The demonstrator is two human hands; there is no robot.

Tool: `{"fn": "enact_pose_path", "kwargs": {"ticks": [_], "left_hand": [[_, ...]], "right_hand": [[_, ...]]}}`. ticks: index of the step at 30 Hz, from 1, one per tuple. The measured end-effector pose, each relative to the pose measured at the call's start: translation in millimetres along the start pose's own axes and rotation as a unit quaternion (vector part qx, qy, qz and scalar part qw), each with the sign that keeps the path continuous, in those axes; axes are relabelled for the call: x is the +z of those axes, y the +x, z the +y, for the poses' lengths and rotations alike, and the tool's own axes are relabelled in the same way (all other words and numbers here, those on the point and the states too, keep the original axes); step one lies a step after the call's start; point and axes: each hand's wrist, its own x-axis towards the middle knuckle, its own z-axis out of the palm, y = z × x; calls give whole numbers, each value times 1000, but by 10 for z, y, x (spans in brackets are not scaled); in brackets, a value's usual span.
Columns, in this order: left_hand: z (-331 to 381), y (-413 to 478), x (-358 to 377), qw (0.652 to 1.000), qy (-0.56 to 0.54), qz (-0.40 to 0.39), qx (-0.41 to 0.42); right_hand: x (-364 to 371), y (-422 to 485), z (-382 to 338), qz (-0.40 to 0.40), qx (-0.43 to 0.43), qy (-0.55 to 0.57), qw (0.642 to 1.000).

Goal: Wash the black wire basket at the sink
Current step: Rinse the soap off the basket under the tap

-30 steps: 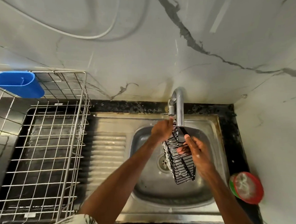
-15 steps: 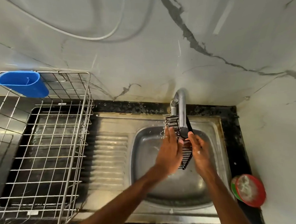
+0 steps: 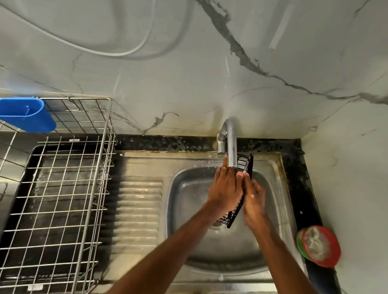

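- 1 black wire basket (image 3: pixel 245 164) on edge over the sink basin (image 3: pixel 191 203), long axis from near-left to far-right, far end partly hidden behind 1 faucet spout (image 3: pixel 231 142).
- Left hand (image 3: pixel 224 190) flat against its left face; right hand (image 3: pixel 254 200), blurred, gripping the right rim.
- Nearby: 1 steel dish rack (image 3: pixel 109 151), 1 blue cutlery holder (image 3: pixel 22 115), 1 red-rimmed dish (image 3: pixel 319 246).

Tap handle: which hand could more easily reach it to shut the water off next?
Probably the left hand: its straight fingers lie flat on the black wire basket, their tips close to the tap handle. The right hand seems to grip the basket, on the far side.
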Motion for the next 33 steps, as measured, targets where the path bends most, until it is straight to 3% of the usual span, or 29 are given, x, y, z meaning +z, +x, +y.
{"fn": "enact_pose_path", "kwargs": {"ticks": [2,7,10,13,18,21,24,27,28,31,33], "left_hand": [[-15,156,-137,999,2,-29,-43],[-179,405,-219,993,39,-103,-37],[-239,428,-312,990,-7,-96,-102],[-199,364,-395,988,-21,-122,-93],[-115,84,-338,996,-46,-68,-39],[-136,2,-381,995,-74,-69,-11],[-252,8,-340,996,-7,-90,26],[-415,146,-371,990,26,-121,-66],[-494,193,-379,990,19,-128,-61],[-717,295,-278,980,-57,-185,-49],[-676,350,-357,965,-126,-178,-145]], "right_hand": [[9,-24,-6,-11,-5,-6,1000],[-94,-90,41,-85,-23,-29,996],[-149,-106,61,-133,-22,-45,990],[-191,-68,74,-160,-14,-57,985],[-163,38,39,-180,-25,-76,980],[-98,69,5,-232,-35,-73,969],[-45,71,-26,-239,-18,-98,966],[-57,79,-36,-248,-2,-139,959],[-79,85,-44,-245,2,-146,958],[-134,92,-99,-224,5,-140,965],[-171,104,-121,-205,11,-129,970]]}}
